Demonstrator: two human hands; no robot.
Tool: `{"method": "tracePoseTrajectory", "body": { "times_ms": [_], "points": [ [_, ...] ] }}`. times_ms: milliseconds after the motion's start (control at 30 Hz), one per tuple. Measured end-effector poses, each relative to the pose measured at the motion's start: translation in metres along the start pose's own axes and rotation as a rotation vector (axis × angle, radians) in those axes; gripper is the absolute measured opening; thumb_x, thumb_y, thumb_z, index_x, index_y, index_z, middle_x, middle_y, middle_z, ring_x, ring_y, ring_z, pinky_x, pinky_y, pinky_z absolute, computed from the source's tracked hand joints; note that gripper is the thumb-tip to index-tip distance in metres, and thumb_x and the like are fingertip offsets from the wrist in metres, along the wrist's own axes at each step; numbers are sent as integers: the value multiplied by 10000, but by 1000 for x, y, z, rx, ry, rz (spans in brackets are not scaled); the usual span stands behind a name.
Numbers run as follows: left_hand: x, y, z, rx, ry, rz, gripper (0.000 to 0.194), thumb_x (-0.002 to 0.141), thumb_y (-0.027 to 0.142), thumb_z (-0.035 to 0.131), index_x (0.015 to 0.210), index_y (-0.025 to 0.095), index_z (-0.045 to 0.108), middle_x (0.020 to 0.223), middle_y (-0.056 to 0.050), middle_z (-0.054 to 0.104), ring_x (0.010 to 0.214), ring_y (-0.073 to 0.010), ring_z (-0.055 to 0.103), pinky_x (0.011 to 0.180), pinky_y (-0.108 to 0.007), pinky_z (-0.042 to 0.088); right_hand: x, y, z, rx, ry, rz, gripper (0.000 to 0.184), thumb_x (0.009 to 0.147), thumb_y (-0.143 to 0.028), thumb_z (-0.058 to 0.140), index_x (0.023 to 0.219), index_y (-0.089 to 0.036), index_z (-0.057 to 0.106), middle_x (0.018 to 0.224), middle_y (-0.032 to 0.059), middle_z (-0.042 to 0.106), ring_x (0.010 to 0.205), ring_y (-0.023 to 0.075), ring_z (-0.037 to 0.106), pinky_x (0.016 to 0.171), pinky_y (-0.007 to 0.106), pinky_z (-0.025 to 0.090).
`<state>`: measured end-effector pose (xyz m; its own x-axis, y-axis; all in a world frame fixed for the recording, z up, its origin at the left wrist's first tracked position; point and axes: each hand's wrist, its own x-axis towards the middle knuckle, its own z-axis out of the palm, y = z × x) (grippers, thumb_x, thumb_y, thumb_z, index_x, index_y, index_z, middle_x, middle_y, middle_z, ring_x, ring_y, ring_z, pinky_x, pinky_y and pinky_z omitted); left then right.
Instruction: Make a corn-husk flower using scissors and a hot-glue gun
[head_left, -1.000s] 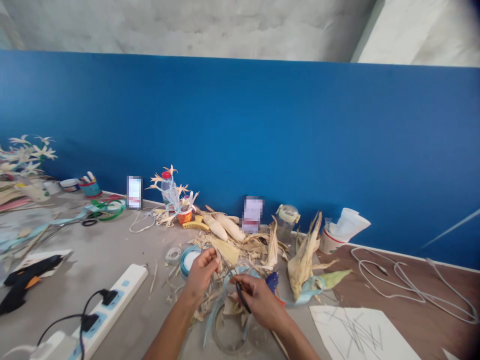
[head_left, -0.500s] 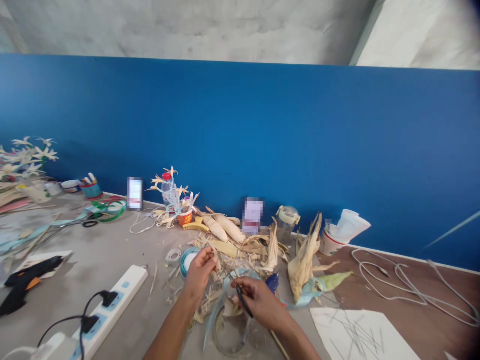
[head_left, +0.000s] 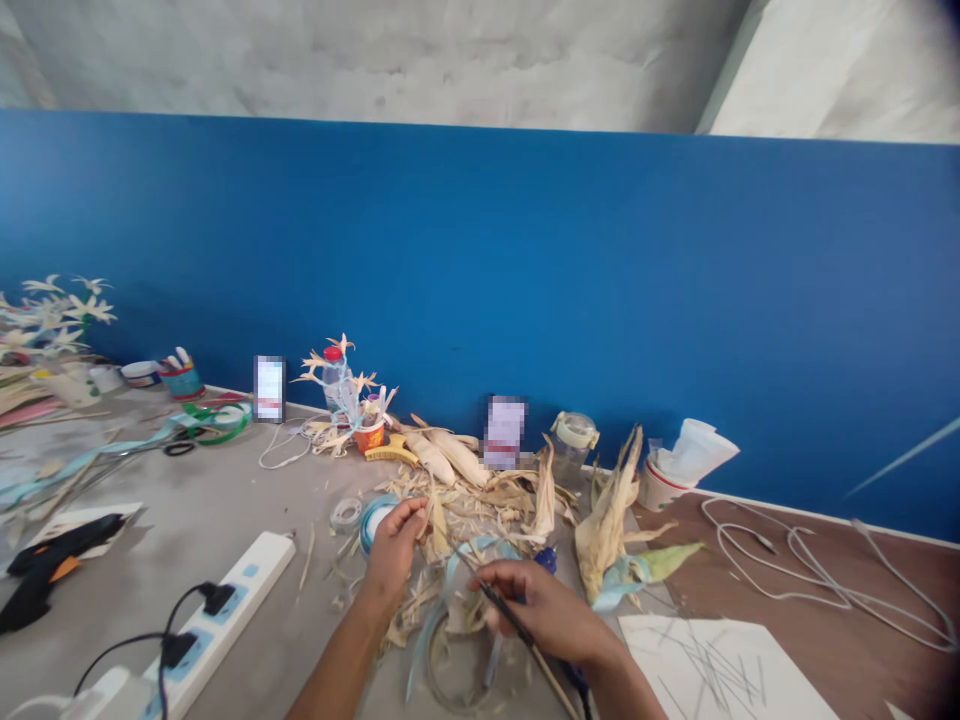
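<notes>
My left hand [head_left: 395, 555] is closed in a pinch, thumb against fingers, with a thin pale strip of corn husk [head_left: 429, 492] at the fingertips. In my right hand [head_left: 536, 605] is a slim dark tool [head_left: 504, 612] that looks like tweezers, its narrow tip pointing up and left toward the left fingertips. Whether the tip touches the strip is too small to tell. Behind the hands lie scattered husk scraps [head_left: 480, 500] and a roll of blue ribbon [head_left: 369, 525]. A clear ring-shaped coil [head_left: 435, 670] rests below the hands.
A white power strip [head_left: 255, 570] with plugs and a black glue gun [head_left: 52, 560] are at left. Dried husks [head_left: 604, 535] stand at right, near a paper sheet with thin wires [head_left: 697, 665]. Husk flowers [head_left: 337, 385] and a jar [head_left: 574, 440] line the blue partition [head_left: 480, 250].
My right hand has moved slightly right, and the dark tool in it now lies at a flatter slant with more of its tip showing. The left hand has shifted slightly left and down.
</notes>
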<state>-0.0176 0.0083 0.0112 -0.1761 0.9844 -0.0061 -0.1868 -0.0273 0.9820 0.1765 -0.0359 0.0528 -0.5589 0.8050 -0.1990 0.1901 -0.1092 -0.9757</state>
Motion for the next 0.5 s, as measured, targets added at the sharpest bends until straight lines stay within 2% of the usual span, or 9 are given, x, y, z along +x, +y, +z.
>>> {"method": "tracePoseTrajectory", "body": {
  "times_ms": [133, 267, 500],
  "points": [
    [0, -3, 0, -51, -23, -20, 252, 651, 338, 638, 803, 139, 661, 512, 38, 508, 491, -100, 427, 503, -217, 335, 0, -1, -4, 94, 53, 21, 267, 657, -321, 622, 882, -178, 632, 562, -60, 447, 492, 68, 334, 492, 202, 243],
    [-1, -3, 0, -63, -78, -39, 259, 667, 334, 640, 822, 127, 661, 512, 33, 505, 494, -96, 416, 498, -217, 320, 6, 9, -6, 118, 43, 56, 288, 657, -325, 643, 890, -156, 623, 517, -62, 458, 474, 64, 333, 474, 197, 222],
    [-2, 3, 1, -51, -135, -29, 178, 686, 325, 604, 686, 148, 620, 486, 40, 467, 477, -95, 384, 497, -223, 299, 7, 12, -9, 166, 37, 85, 300, 632, -338, 655, 874, -160, 644, 490, -66, 482, 461, 64, 364, 486, 201, 245]
  ]
}}
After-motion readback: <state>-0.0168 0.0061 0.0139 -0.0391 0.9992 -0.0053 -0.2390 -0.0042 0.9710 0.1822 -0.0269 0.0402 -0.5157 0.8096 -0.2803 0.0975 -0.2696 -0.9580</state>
